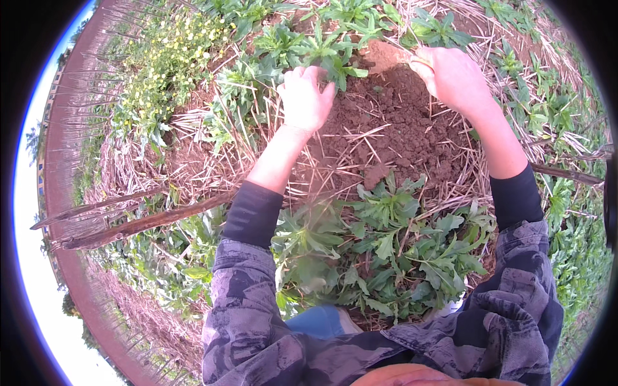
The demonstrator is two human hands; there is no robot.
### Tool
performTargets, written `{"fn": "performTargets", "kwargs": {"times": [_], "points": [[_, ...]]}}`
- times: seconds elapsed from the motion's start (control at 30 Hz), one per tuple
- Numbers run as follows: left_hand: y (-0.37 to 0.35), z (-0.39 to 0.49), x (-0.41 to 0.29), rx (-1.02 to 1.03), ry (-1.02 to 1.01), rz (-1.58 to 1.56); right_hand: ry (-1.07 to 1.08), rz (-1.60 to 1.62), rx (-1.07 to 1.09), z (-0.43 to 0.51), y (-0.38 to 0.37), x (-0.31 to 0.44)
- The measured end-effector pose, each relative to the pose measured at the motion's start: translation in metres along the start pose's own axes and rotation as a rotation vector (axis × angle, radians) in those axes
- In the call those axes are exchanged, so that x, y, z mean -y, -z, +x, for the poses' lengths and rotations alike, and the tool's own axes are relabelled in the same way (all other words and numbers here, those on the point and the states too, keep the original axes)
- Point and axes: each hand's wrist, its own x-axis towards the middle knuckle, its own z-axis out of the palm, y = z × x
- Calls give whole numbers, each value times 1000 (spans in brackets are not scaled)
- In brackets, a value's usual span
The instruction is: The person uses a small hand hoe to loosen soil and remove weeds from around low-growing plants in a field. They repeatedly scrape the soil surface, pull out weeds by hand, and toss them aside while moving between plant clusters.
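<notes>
My right hand is closed around the handle of a small hand tool, whose shaft runs up and left towards the soil; its blade is not clearly seen. My left hand is at the edge of a leafy green plant, fingers bent over its lower leaves; whether it grips any of them cannot be told. Between and below the hands lies loose, crumbly brown soil with bits of dry straw. Paler soil shows just left of the tool.
Leafy plants grow close in front of my body. Dry straw covers the ground around. A rough wooden pole lies at the left, and another at the right. Yellow-flowered plants stand at upper left.
</notes>
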Motion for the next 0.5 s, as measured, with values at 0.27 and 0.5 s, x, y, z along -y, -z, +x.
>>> {"fn": "performTargets", "kwargs": {"times": [0.27,0.5], "points": [[-47,36,-15,60,-79,496,-48,3,166,77,-101,46],[-55,37,-5,63,0,392,400,101,256,32,-83,-4]]}}
